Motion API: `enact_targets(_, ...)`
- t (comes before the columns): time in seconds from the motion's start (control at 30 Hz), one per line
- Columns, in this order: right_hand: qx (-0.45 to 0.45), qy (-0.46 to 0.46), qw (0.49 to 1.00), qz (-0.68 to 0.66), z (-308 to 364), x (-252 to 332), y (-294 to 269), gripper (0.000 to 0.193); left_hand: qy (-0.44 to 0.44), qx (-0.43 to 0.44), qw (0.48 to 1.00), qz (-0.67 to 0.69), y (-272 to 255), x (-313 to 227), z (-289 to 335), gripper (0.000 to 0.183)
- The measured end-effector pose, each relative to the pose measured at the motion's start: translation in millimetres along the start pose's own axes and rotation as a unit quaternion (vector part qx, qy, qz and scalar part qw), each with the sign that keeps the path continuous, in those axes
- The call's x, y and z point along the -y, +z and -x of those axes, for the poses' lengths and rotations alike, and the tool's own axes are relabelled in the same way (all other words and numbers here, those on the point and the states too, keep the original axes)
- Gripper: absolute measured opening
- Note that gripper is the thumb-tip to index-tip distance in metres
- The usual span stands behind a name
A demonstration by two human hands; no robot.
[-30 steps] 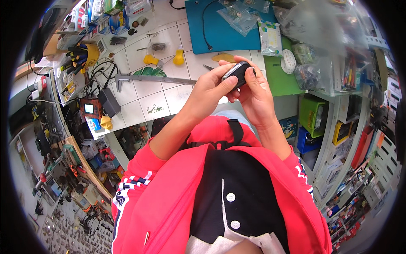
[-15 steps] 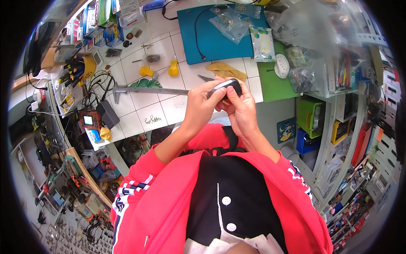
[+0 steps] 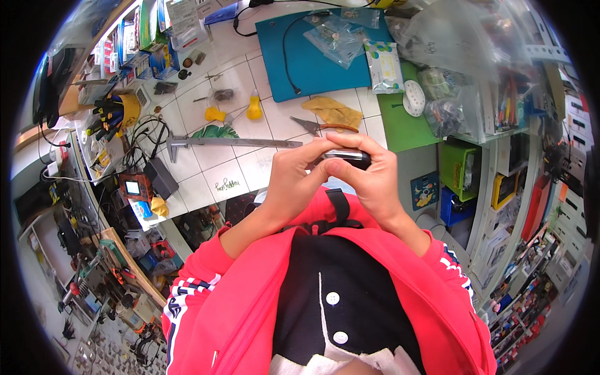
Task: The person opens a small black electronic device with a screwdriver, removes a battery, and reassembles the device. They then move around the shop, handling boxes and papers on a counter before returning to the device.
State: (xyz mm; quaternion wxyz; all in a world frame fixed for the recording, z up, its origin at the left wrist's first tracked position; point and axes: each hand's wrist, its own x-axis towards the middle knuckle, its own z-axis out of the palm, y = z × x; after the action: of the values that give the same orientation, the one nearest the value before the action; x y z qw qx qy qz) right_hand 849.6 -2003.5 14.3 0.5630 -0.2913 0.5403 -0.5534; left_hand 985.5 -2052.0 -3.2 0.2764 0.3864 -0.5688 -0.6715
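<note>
My left hand (image 3: 295, 181) and my right hand (image 3: 380, 178) together hold a small rounded device (image 3: 351, 156), black with a silvery edge, above the near edge of the table. Thumbs press on its near side while the fingers curl over the far side and partly hide it. Just left of my hands lies a metal caliper (image 3: 240, 142), across a green leaf-shaped piece (image 3: 215, 131). Beyond my fingers rests a pointed metal tool with an orange handle (image 3: 305, 124), beside a tan cloth (image 3: 331, 111).
Two yellow-handled pieces (image 3: 254, 107) lie on the white tiled tabletop (image 3: 200, 156). Behind them is a teal mat (image 3: 272, 59) with a black cable and plastic bags. A yellow cup of tools (image 3: 129, 111) and a small-screened device (image 3: 133, 187) stand left. Shelving with bins (image 3: 459, 172) is at right.
Both hands have turned the device and drawn it slightly down toward me. Its flatter edge now shows, and more of the orange-handled tool and the caliper's right end is visible.
</note>
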Motion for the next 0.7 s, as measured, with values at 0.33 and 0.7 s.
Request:
enact_targets(0.33,-0.063,0.113,0.947,-0.296,-17.1,-63.6,-38.4,0.041,-0.170,0.117,0.976,0.066,22.9,49.8,-46.5,0.031)
enact_targets(0.7,-0.363,0.140,0.893,-0.227,73.2,-80.0,-123.9,0.034,0.328,0.044,0.670,-0.665,-0.2,132.8,-247.1,0.019)
